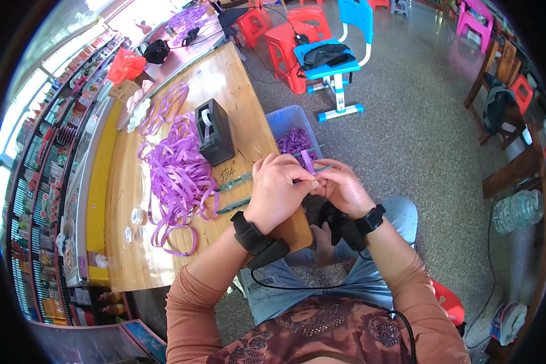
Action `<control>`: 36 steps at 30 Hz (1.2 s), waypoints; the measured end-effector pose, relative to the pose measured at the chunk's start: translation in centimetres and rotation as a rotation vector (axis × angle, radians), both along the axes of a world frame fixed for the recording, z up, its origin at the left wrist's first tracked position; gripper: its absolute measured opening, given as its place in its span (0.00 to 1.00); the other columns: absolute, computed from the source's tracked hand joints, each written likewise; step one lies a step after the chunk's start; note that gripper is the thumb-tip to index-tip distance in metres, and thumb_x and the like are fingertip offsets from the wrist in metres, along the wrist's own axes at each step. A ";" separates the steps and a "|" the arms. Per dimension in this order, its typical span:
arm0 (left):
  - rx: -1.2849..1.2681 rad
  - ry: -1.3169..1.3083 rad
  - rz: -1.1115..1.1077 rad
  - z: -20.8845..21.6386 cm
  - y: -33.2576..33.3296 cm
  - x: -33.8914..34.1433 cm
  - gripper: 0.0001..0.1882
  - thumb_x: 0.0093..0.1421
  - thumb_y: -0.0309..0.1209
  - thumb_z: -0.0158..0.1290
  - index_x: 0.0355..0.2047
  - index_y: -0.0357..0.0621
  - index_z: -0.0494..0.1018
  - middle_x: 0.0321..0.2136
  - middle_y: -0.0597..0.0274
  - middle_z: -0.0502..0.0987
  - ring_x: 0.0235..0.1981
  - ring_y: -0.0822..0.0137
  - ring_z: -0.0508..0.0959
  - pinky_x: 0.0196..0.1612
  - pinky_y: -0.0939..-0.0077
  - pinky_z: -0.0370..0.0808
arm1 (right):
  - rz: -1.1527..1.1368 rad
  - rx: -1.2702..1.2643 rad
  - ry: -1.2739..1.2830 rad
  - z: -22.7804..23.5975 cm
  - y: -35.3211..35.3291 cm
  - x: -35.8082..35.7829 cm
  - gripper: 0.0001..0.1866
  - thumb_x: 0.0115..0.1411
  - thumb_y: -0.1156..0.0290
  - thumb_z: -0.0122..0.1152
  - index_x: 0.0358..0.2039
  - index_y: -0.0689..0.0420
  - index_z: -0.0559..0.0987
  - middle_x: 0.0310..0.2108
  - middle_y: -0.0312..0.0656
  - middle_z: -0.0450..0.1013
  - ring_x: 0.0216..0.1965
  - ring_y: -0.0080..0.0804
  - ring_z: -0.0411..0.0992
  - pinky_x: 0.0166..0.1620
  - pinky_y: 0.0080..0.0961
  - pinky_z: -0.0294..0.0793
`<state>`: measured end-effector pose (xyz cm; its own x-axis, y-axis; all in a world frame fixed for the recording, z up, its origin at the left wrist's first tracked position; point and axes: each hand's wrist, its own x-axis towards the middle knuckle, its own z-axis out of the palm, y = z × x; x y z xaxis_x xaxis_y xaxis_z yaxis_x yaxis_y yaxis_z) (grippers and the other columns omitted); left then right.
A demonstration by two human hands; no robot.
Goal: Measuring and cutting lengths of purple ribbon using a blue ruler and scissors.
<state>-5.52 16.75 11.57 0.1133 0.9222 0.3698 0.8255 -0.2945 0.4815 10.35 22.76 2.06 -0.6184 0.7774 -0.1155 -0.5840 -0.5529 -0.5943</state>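
The left hand's (278,189) grip is a narrow pinch at the lower end of a purple ribbon strip (307,161); the right hand (349,189) crowds in with fingers bent, though I can't tell whether it grips too. The strip stands between two thin dark-green rods (314,148), which seem to pass beneath the left hand from the bench (255,124). If the two hands pulled unevenly, I'd expect the strip to twist or slip off a rod; a knock from the left wrist could shift the rods. Just beyond the grip and below it, a blue plastic bin (286,118) holds purple ribbon pieces (293,141), so a dropped strip might vanish among them. Left of the grip sits a black tape dispenser (218,136), and past it a purple ribbon heap (176,161), whose loose loops could snag when one is drawn out.
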 end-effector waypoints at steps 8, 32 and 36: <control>-0.009 -0.008 -0.008 0.2 0.0 0.0 0.03 0.45 0.34 0.64 0.22 0.53 0.82 0.26 0.68 0.77 0.39 0.60 0.74 0.49 0.62 0.63 | -0.025 0.074 0.008 0.5 -0.8 0.2 0.15 0.60 0.73 0.56 0.48 0.62 0.74 0.29 0.37 0.75 0.30 0.24 0.75 0.41 0.28 0.79; 0.022 0.034 -0.035 0.4 0.0 0.0 0.04 0.46 0.32 0.66 0.23 0.50 0.81 0.24 0.66 0.76 0.35 0.62 0.75 0.44 0.64 0.66 | -0.132 0.073 0.056 0.1 -1.2 -0.6 0.11 0.63 0.76 0.53 0.46 0.64 0.75 0.32 0.40 0.76 0.31 0.25 0.75 0.40 0.29 0.80; 0.015 0.030 -0.035 0.3 0.0 0.0 0.04 0.46 0.32 0.65 0.23 0.50 0.82 0.24 0.66 0.76 0.35 0.62 0.75 0.45 0.64 0.66 | -0.156 0.092 0.050 0.1 -1.2 -0.5 0.11 0.63 0.76 0.53 0.45 0.64 0.75 0.32 0.41 0.76 0.31 0.26 0.76 0.40 0.28 0.80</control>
<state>-5.54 16.77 11.88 0.1569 0.9116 0.3800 0.8282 -0.3310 0.4522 9.82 21.55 2.15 -0.4928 0.8701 -0.0117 -0.6882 -0.3980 -0.6066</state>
